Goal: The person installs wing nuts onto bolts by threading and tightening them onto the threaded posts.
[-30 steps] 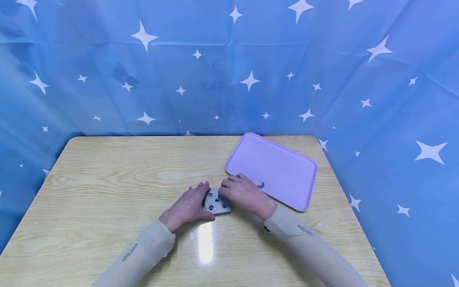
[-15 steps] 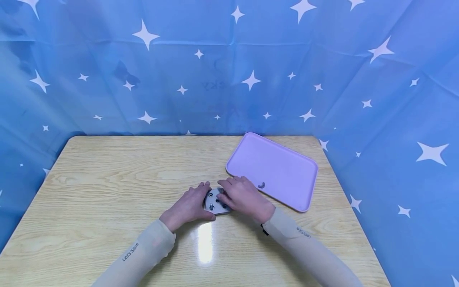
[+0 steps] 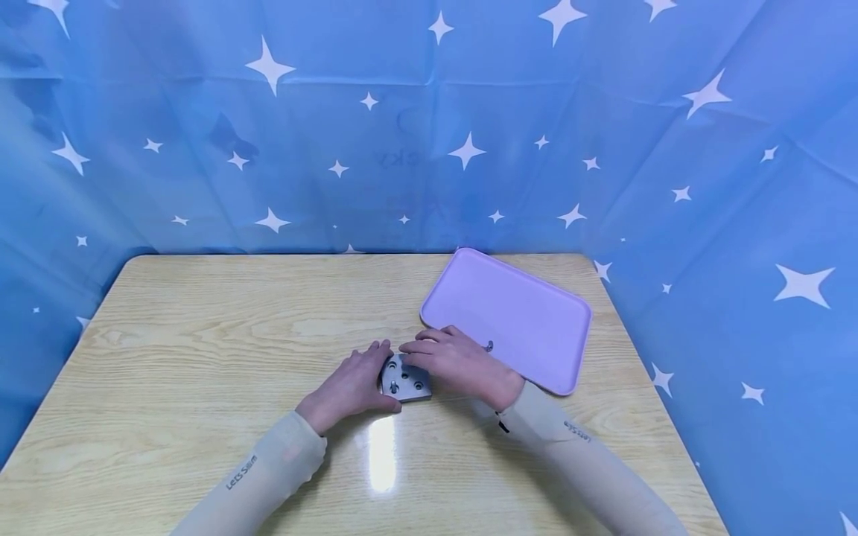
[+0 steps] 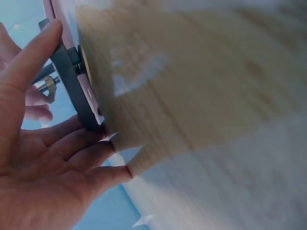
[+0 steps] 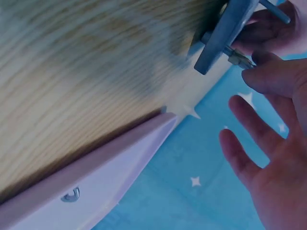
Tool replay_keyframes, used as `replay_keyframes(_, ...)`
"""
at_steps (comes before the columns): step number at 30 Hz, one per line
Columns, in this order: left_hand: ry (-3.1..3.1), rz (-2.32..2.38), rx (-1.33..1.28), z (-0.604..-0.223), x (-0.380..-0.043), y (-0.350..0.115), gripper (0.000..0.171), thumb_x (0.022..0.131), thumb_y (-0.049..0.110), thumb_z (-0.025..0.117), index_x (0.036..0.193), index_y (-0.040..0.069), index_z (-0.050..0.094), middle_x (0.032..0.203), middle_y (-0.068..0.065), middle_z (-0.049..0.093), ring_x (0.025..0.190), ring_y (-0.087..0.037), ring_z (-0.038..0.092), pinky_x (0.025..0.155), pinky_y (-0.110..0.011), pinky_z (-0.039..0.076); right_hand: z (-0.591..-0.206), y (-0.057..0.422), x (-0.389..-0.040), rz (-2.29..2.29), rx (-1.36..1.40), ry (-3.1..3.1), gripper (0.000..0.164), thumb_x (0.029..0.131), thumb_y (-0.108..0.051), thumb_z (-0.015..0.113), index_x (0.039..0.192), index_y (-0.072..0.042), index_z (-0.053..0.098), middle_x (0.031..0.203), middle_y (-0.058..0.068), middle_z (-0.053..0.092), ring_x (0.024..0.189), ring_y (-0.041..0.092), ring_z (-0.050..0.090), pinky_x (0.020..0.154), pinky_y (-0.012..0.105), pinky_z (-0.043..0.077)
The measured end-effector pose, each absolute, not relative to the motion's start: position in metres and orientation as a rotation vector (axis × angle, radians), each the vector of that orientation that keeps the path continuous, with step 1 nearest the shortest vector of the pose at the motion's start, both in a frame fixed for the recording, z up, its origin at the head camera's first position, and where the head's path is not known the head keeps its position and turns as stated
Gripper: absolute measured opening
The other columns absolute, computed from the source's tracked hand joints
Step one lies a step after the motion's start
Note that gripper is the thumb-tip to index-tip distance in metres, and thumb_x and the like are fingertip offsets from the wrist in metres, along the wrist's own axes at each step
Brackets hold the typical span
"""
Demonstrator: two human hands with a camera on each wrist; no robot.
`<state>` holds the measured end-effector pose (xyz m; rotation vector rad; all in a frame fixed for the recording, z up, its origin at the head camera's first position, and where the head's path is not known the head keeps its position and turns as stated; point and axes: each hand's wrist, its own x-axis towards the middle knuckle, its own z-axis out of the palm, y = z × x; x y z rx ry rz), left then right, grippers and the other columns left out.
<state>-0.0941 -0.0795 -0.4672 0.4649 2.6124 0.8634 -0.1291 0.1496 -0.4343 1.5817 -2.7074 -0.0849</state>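
My left hand [image 3: 351, 383] grips a grey metal plate [image 3: 407, 385] by its edges, thumb on the near side and fingers on the far side. The plate has several holes, and threaded bolts pass through it. In the right wrist view, a brass-coloured wing nut [image 5: 238, 59] sits on one bolt. The thumb and index finger of my right hand [image 3: 462, 365] pinch at that wing nut and the bolt's end, while its other fingers are spread. The left wrist view shows another wing nut [image 4: 50, 88] on a bolt near the left thumb.
A purple tray [image 3: 523, 305] lies at the back right of the wooden table [image 3: 221, 342]. Near the tray's front edge is a small metal piece [image 5: 71, 195], probably a wing nut. A blue curtain [image 3: 375, 134] with white stars hangs behind and beside the table.
My right fingers and thumb have curled over the plate, then swung back and straightened somewhat at its far right corner. The left hand and the plate stay in place.
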Motion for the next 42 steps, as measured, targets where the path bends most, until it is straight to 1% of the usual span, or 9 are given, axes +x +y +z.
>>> replay_keyframes(4,2.612,0.866,0.462,-0.468,-0.094,-0.08,0.107,0.074,0.037,0.093,0.155,-0.006,0.037,0.157,-0.032,0.039,0.142,-0.055,0.039,0.118,-0.064,0.03,-0.438,0.147,-0.129,-0.095,1.582,-2.68,0.039,0.098,-0.009,0.071,0.134,-0.023,0.069,0.142,-0.007,0.062,0.13,0.017,0.056,0.098,0.041,0.052)
replay_keyframes(8,2.612,0.869,0.467,-0.469,-0.094,-0.08,0.106,0.075,0.037,0.093,0.155,-0.005,0.038,0.157,-0.03,0.04,0.145,-0.05,0.038,0.118,-0.063,0.029,-0.442,0.145,-0.129,-0.101,1.544,-2.656,0.032,0.096,-0.01,0.071,0.127,-0.022,0.072,0.132,-0.006,0.068,0.124,0.017,0.059,0.095,0.038,0.052)
replay_keyframes(17,2.615,0.87,0.468,-0.467,-0.097,-0.078,0.106,0.075,0.039,0.092,0.155,-0.005,0.038,0.158,-0.029,0.04,0.148,-0.046,0.035,0.119,-0.064,0.028,-0.449,0.133,-0.124,-0.104,1.379,-2.596,0.004,0.098,-0.016,0.07,0.102,-0.015,0.072,0.093,-0.001,0.07,0.087,0.018,0.065,0.075,0.034,0.054)
replay_keyframes(25,2.628,0.86,0.484,-0.467,-0.096,-0.077,0.105,0.074,0.038,0.093,0.154,-0.006,0.04,0.157,-0.03,0.04,0.148,-0.044,0.035,0.119,-0.063,0.028,-0.456,0.127,-0.122,0.02,1.244,-2.693,0.013,0.101,-0.019,0.068,0.096,-0.007,0.071,0.082,0.003,0.068,0.074,0.017,0.064,0.071,0.033,0.055)
replay_keyframes(27,2.63,0.862,0.487,-0.466,-0.095,-0.078,0.105,0.074,0.037,0.093,0.154,-0.006,0.04,0.157,-0.03,0.041,0.147,-0.045,0.036,0.119,-0.064,0.029,-0.456,0.128,-0.122,0.082,1.218,-2.734,0.02,0.102,-0.026,0.067,0.1,-0.006,0.071,0.084,0.003,0.069,0.075,0.018,0.065,0.071,0.035,0.056)
replay_keyframes(30,2.636,0.864,0.5,-0.466,-0.094,-0.078,0.105,0.074,0.037,0.093,0.153,-0.007,0.04,0.156,-0.031,0.042,0.146,-0.047,0.038,0.118,-0.064,0.03,-0.451,0.134,-0.125,0.124,1.237,-2.788,0.031,0.101,-0.033,0.066,0.116,-0.007,0.071,0.099,0.004,0.071,0.089,0.021,0.068,0.078,0.04,0.056)
replay_keyframes(34,2.639,0.863,0.502,-0.467,-0.094,-0.079,0.106,0.074,0.037,0.093,0.153,-0.008,0.039,0.155,-0.032,0.042,0.145,-0.048,0.039,0.117,-0.064,0.031,-0.439,0.146,-0.129,0.119,1.391,-2.801,0.04,0.099,-0.023,0.069,0.138,-0.015,0.065,0.134,0.001,0.067,0.123,0.024,0.062,0.095,0.046,0.053)
replay_keyframes(37,2.634,0.86,0.485,-0.467,-0.095,-0.08,0.106,0.075,0.037,0.093,0.154,-0.007,0.038,0.156,-0.032,0.04,0.144,-0.049,0.039,0.118,-0.064,0.03,-0.433,0.152,-0.132,0.067,1.539,-2.762,0.045,0.096,-0.011,0.072,0.14,-0.019,0.064,0.147,-0.003,0.059,0.133,0.022,0.055,0.101,0.047,0.051)
replay_keyframes(42,2.622,0.859,0.471,-0.468,-0.095,-0.08,0.108,0.074,0.038,0.093,0.155,-0.007,0.036,0.157,-0.031,0.039,0.144,-0.049,0.039,0.118,-0.064,0.03,-0.432,0.153,-0.133,-0.029,1.608,-2.743,0.044,0.096,-0.008,0.072,0.137,-0.022,0.067,0.15,-0.006,0.057,0.134,0.018,0.053,0.099,0.045,0.052)
